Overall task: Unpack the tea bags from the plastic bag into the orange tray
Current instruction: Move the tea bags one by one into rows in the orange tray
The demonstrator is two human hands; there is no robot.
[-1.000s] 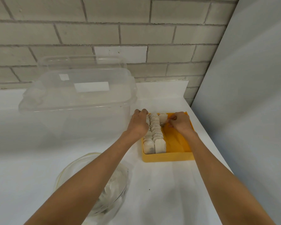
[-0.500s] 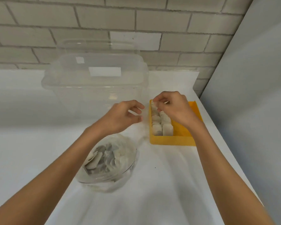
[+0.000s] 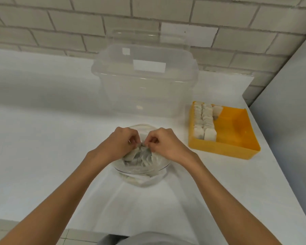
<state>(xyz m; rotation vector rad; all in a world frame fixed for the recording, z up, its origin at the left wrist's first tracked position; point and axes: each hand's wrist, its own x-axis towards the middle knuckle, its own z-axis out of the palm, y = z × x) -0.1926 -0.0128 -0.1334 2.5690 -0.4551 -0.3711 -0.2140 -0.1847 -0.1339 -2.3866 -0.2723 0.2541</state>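
Observation:
A clear plastic bag (image 3: pixel 141 171) full of pale tea bags (image 3: pixel 139 159) lies on the white table in front of me. My left hand (image 3: pixel 121 145) and my right hand (image 3: pixel 163 145) meet over its top, fingertips pinched together on tea bags at the bag's mouth. To the right stands the orange tray (image 3: pixel 237 149). Two neat rows of upright tea bags (image 3: pixel 203 121) fill its left side, a third row has started at the far end, and its right side is bare.
A large clear plastic tub (image 3: pixel 145 82) stands upside down behind the bag, against the brick wall (image 3: pixel 60 23). A grey panel (image 3: pixel 290 112) borders the table on the right. The table's front edge (image 3: pixel 42 225) is near my body.
Both hands left the orange tray and came down to the left onto the plastic bag, where they now pinch tea bags. The view has dropped and shifted left.

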